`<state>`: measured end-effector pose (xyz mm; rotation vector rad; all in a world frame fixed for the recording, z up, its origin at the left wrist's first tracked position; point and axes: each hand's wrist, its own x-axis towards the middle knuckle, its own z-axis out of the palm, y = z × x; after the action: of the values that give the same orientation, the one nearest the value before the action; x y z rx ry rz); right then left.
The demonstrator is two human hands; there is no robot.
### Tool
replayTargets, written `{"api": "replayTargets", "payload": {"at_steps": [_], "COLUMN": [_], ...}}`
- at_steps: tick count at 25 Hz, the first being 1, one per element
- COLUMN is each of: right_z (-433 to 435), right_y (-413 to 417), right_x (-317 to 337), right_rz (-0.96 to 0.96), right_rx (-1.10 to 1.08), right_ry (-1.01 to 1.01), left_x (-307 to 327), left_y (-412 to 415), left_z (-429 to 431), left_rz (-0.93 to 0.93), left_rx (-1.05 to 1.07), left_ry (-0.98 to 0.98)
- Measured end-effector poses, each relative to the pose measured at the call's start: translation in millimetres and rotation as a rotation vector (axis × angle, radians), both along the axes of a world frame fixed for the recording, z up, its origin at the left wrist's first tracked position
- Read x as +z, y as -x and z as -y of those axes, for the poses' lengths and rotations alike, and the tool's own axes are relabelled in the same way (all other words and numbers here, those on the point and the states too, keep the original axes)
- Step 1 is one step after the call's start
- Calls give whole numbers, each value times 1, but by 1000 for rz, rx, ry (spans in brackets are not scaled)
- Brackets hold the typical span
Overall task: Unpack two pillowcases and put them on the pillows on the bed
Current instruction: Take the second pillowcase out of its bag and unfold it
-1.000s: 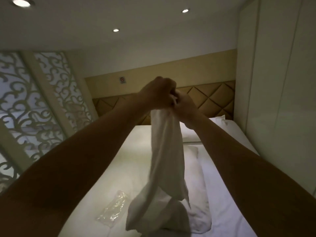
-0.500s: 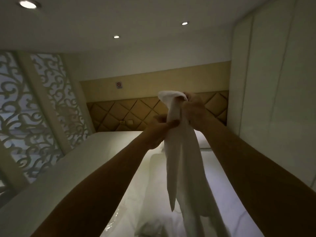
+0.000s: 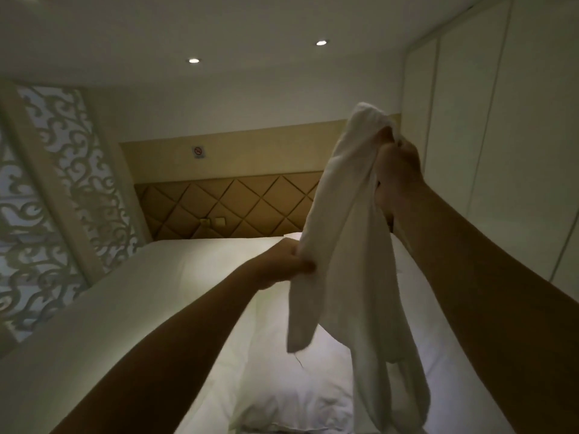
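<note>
The pillowcase [image 3: 341, 245] is hanging in the centre-right of the frame. Its long axis is running nearly upright, leaning from a bunched top at the upper right down toward the lower centre, where two loose tails are drooping. The right hand [image 3: 398, 170] is gripping the bunched top with its fingers curled into the cloth. The left hand [image 3: 282, 264] is pinching the cloth's left edge partway down, near the frame's middle, and pulling that edge slightly leftward.

A bare pillow [image 3: 291, 386] is lying on the bed [image 3: 141, 292] at the lower centre, and the longer tail is hanging in front of it (whether it is touching cannot be told). Left of the cloth, open air is stretching over the bed to the quilted headboard [image 3: 235, 208]. The pale panelled wall [image 3: 501, 151] is standing close beside the right arm, while the scrolled lattice screen [image 3: 62, 198] at the left edge is sitting well apart.
</note>
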<state>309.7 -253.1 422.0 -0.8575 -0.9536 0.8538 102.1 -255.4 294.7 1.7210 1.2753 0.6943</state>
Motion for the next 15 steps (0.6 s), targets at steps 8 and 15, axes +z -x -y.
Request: {"api": "replayTargets", "payload": {"at_steps": [8, 15], "right_z": [-34, -45], "right_y": [-85, -115], "right_x": [-75, -158], "right_rz": [197, 603], "right_rx": [-131, -8], "right_ry": [242, 335], "left_x": [18, 25], "left_y": [76, 81], "left_z": [-5, 2], "left_rz": [-523, -598], "left_rx": [410, 704], "left_ry": [-109, -449]}}
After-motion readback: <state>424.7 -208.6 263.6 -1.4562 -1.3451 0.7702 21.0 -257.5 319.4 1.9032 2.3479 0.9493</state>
